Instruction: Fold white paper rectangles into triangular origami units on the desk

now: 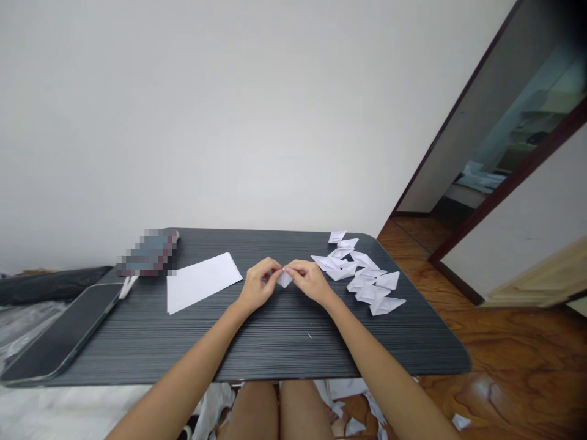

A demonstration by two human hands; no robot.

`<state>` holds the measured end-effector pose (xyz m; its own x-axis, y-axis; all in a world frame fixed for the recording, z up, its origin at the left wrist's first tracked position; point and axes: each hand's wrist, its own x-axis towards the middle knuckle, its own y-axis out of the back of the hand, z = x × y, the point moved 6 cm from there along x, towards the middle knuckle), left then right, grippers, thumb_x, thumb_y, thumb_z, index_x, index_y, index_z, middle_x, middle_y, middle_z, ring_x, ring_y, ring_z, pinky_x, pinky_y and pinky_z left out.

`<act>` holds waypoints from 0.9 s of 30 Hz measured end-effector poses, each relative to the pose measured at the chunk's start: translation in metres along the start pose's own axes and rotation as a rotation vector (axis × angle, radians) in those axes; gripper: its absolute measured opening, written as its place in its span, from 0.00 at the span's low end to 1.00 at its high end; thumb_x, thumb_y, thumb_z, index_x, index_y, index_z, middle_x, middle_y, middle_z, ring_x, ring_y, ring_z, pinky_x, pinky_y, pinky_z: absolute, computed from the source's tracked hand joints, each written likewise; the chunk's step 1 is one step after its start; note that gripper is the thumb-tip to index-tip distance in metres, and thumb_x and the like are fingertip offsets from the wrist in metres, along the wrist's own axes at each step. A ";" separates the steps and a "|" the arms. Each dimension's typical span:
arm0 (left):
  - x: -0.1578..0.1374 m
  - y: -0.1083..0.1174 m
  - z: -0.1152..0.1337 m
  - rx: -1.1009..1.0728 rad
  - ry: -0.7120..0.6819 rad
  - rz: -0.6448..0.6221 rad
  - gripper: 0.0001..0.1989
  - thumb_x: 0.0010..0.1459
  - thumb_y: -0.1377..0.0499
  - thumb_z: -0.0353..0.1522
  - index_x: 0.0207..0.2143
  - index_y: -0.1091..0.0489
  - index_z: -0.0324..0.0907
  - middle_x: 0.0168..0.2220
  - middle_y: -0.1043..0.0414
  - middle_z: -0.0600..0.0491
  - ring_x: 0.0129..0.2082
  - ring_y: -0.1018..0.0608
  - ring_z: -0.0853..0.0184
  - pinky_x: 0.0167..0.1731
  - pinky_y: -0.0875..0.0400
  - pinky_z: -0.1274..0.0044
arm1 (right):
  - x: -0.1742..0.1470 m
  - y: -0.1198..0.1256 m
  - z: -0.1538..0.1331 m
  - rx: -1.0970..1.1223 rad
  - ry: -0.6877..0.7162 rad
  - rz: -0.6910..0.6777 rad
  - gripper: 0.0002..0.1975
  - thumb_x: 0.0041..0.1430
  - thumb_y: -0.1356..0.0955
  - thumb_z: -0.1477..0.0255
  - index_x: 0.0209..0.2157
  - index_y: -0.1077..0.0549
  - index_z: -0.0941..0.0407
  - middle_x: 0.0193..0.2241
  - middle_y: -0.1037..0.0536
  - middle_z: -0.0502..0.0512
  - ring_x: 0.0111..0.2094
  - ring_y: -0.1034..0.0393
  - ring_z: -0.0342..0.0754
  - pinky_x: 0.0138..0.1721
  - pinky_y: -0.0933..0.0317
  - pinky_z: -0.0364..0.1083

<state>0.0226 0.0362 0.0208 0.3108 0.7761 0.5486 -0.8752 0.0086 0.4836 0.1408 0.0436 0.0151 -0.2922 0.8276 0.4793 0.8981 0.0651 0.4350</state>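
Note:
Between my two hands, over the middle of the dark table (275,342), is a small folded white paper (285,279). My left hand (261,284) pinches its left side with thumb and forefinger. The fingers of my right hand (309,280) close on its right side, and the fingertips of both hands nearly meet at its top. Much of the paper's upper part is hidden behind the fingers. Right of my right hand lies a loose group of several folded paper boats (367,278). A stack of flat white paper sheets (202,284) rests to the left of my left hand.
At the table's back left is a pixelated dark object (149,253) with a white cable (128,286). A dark flat panel (64,333) lies along the left edge. Paper scraps (354,426) litter the wooden floor (513,348). A white wall (275,122) stands behind the table.

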 end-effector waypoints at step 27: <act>-0.002 -0.002 -0.027 -0.340 0.186 0.068 0.09 0.51 0.47 0.35 0.26 0.36 0.37 0.27 0.37 0.55 0.18 0.31 0.76 0.14 0.33 0.83 | 0.000 -0.006 0.018 0.392 -0.182 -0.046 0.15 0.49 0.36 0.62 0.25 0.29 0.61 0.25 0.33 0.52 0.12 0.46 0.33 0.09 0.55 0.36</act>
<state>0.0139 0.0522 0.0001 0.2024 0.8830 0.4235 -0.9741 0.1372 0.1795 0.1410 0.0535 -0.0011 -0.3038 0.9015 0.3082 0.9526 0.2823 0.1134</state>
